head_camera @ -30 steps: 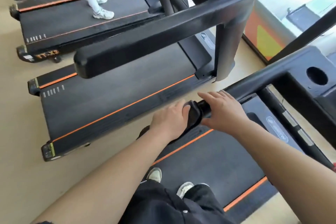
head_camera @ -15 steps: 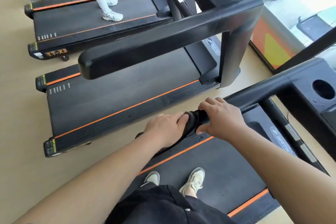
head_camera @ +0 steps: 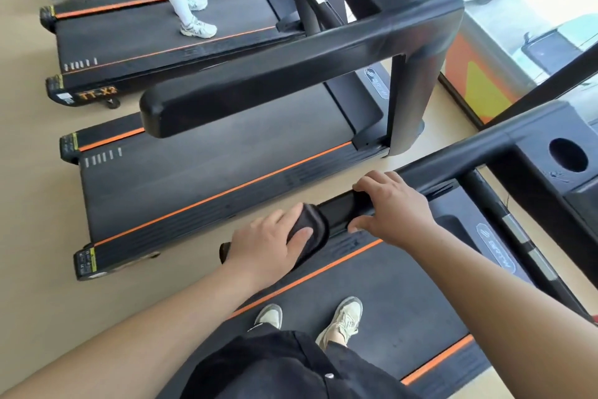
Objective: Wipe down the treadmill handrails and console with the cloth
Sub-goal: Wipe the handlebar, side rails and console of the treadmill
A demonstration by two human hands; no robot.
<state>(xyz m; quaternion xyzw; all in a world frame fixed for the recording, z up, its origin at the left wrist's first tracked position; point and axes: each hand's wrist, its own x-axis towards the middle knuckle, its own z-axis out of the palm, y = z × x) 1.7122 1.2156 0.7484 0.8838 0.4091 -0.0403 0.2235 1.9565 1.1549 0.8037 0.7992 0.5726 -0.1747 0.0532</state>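
I stand on a black treadmill with orange stripes. Its left handrail [head_camera: 453, 162] runs from the console [head_camera: 543, 191], which has a round cup hole, down toward me. My left hand [head_camera: 265, 246] presses a dark cloth [head_camera: 312, 225] around the rail close to its near end. My right hand [head_camera: 393, 207] grips the same rail a little farther up, fingers over the top and thumb underneath. A short stretch of bare glossy rail shows between the two hands.
A second treadmill stands to the left, its thick black handrail [head_camera: 291, 75] at chest height. Beyond it another person's legs [head_camera: 182, 0] walk on a third machine. A window [head_camera: 534, 10] lies at the right. My shoes [head_camera: 343, 321] rest on the belt.
My left hand has slid the cloth back along the rail toward its near end, away from my right hand. Bare rail now shows between them. My view has tilted down slightly.
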